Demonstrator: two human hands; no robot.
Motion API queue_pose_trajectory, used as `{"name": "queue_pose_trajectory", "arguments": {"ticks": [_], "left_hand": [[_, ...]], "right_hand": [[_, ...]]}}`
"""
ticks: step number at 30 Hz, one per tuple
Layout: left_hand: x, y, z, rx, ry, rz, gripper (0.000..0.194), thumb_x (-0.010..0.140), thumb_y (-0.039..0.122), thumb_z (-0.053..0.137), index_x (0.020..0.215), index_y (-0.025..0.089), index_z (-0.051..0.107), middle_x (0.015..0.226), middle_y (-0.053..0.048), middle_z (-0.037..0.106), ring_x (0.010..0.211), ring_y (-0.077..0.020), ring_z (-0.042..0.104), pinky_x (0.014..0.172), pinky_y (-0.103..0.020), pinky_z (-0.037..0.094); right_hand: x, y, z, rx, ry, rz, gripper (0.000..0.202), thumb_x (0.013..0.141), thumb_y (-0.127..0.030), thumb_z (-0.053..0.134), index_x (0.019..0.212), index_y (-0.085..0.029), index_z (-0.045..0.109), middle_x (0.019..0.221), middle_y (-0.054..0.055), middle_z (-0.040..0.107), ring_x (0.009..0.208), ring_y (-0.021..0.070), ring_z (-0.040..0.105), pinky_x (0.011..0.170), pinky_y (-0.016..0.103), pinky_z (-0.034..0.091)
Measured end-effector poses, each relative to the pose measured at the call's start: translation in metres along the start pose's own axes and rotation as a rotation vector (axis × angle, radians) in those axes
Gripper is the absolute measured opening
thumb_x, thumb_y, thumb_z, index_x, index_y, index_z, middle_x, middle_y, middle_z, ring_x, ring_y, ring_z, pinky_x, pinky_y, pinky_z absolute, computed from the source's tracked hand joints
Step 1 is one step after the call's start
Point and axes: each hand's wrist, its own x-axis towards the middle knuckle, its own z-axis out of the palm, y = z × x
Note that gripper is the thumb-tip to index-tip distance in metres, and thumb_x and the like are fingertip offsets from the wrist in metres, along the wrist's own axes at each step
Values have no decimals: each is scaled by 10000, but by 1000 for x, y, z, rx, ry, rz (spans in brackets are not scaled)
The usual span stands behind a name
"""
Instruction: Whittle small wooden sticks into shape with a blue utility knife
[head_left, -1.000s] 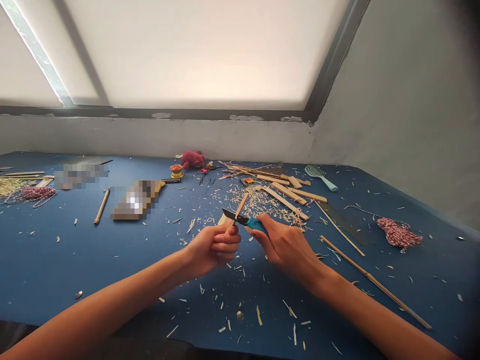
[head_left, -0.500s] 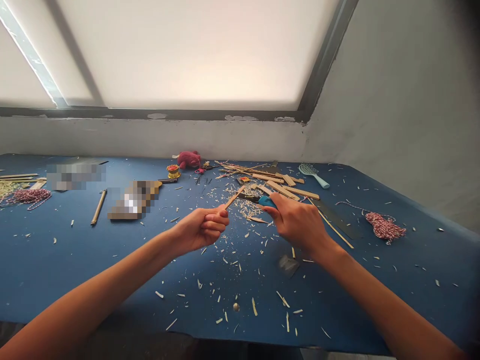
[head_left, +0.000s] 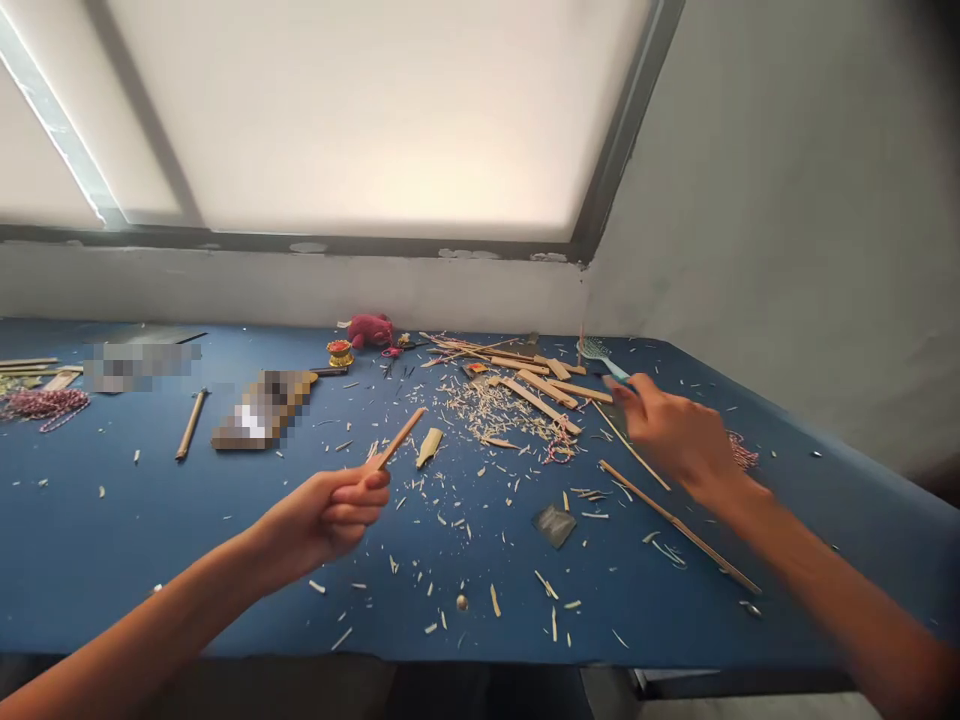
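Left hand (head_left: 330, 515) grips bamboo strip (head_left: 403, 436) | right hand (head_left: 675, 432) by hairbrush (head_left: 592, 349), hold unclear from here | seemingly mid-whittling | next cut wants steadiness

The shavings pile (head_left: 491, 408) lies between stick (head_left: 403, 437) and hairbrush (head_left: 600, 354).

There are two hands (head_left: 341, 517) and one hairbrush (head_left: 594, 349).
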Motion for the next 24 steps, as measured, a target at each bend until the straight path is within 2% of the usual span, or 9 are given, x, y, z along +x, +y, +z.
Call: {"name": "queue_pose_trajectory", "arguments": {"ticks": [3, 8, 11, 14, 17, 19, 22, 24], "left_hand": [[9, -13, -2, -18, -14, 38, 210, 912, 158, 412, 705, 129, 414, 525, 85, 260, 373, 13, 259, 363, -98, 197], [24, -40, 13, 85, -75, 123, 241, 918, 265, 432, 727, 118, 450, 568, 80, 216, 417, 2, 199, 416, -122, 209], [23, -51, 17, 141, -82, 160, 247, 911, 292, 443, 743, 113, 475, 590, 71, 220, 443, -9, 192, 447, -137, 222], [24, -53, 19, 121, -99, 149, 254, 915, 289, 431, 740, 111, 480, 593, 68, 213, 445, -13, 184, 448, -141, 218], [22, -55, 19, -4, -115, 75, 214, 917, 216, 417, 744, 107, 481, 583, 72, 196, 429, -10, 175, 429, -129, 201], [12, -61, 21, -46, -136, 7, 215, 909, 190, 426, 719, 105, 482, 559, 74, 194, 419, -10, 170, 413, -121, 177], [-16, -73, 27, 73, -238, -58, 277, 893, 295, 466, 683, 121, 507, 502, 67, 219, 405, -23, 154, 394, -141, 146], [-29, -77, 30, 136, -242, -10, 308, 872, 378, 492, 686, 134, 525, 491, 63, 239, 407, -33, 120, 392, -171, 138]], "right_hand": [[-22, -30, -10, 150, -18, -85, 434, 930, -506, 203, 926, -199, 510, 638, 57, 618, 504, 179, 538, 461, 267, 222], [-59, -97, -25, 433, -140, -322, 329, 937, -460, 260, 891, -208, 467, 605, 4, 574, 480, 138, 508, 462, 252, 234], [-72, -115, -27, 499, -182, -464, 304, 937, -445, 289, 849, -204, 452, 700, 24, 603, 515, 125, 498, 478, 256, 248], [-77, -125, -25, 506, -197, -518, 301, 937, -441, 294, 832, -201, 442, 722, 28, 606, 532, 121, 492, 492, 257, 266], [-70, -124, -15, 471, -186, -556, 315, 937, -450, 284, 859, -198, 457, 742, 36, 617, 577, 138, 529, 506, 260, 282], [-58, -111, -3, 391, -182, -500, 362, 939, -462, 241, 881, -194, 477, 731, 48, 625, 562, 150, 543, 488, 261, 275], [-33, -75, 15, 141, -162, -207, 493, 926, -509, 154, 886, -181, 520, 642, 74, 619, 464, 174, 519, 439, 268, 210], [-22, -51, 21, 78, -144, -77, 542, 916, -534, 132, 934, -179, 541, 622, 78, 618, 496, 198, 544, 450, 271, 220]]}}
